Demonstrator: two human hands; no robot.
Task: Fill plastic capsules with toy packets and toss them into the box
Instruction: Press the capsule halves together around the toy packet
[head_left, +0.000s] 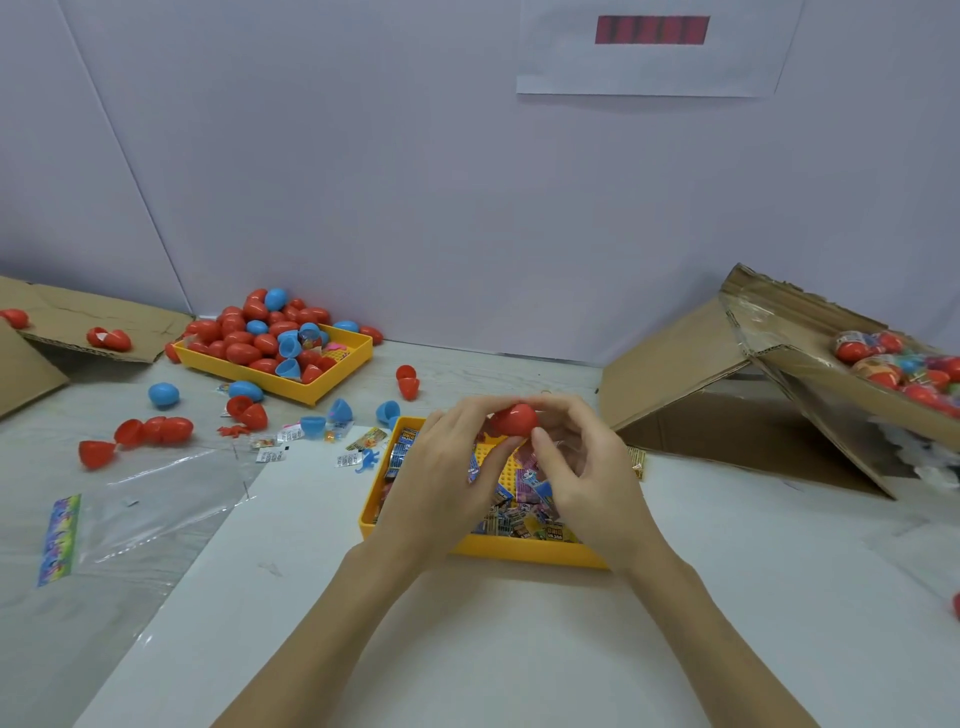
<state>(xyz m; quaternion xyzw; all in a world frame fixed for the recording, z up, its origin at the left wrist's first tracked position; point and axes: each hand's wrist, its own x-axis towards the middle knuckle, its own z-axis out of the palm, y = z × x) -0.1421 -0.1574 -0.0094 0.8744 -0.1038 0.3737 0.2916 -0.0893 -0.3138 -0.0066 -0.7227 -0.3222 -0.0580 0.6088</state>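
A red plastic capsule (514, 420) is held between the fingertips of both hands, just above the near yellow tray (498, 545). My left hand (441, 467) grips it from the left, my right hand (582, 467) from the right and above. Colourful toy packets (519, 514) fill that tray under my hands. A tilted cardboard box (810, 364) at the right holds filled capsules (893, 358) in its open top. Whether a packet is inside the held capsule is hidden.
A second yellow tray (311, 384) at the back left is heaped with red and blue capsules. Loose capsule halves (150, 431), small packets (270, 452) and a clear plastic bag (156, 499) lie on the table's left. Flattened cardboard (78, 322) sits far left.
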